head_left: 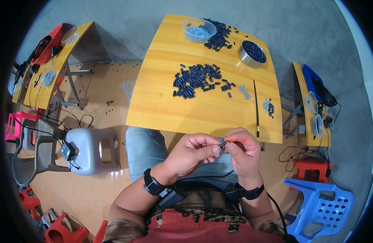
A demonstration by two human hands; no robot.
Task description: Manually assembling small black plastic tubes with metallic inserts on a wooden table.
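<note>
My left hand [195, 149] and my right hand [244, 150] meet over my lap, just off the table's near edge. Thumbs and fingertips of both pinch one small dark plastic piece [223, 144], mostly covered by the fingers. On the wooden table [154, 93] lies a loose pile of short black plastic pieces [194, 79]. Right of it are a small heap of grey bits [244, 92] and a thin dark stick like a brush [256, 107]. A mixed heap of grey and black bits [269, 107] sits near the right edge.
At the table's far side stand a clear tub of pale bits [198, 30], another black pile [219, 35] and a round metal tin of black pieces [253, 54]. A grey stool [91, 151] stands left, a blue plastic chair [322, 206] right. Side tables hold more tubs.
</note>
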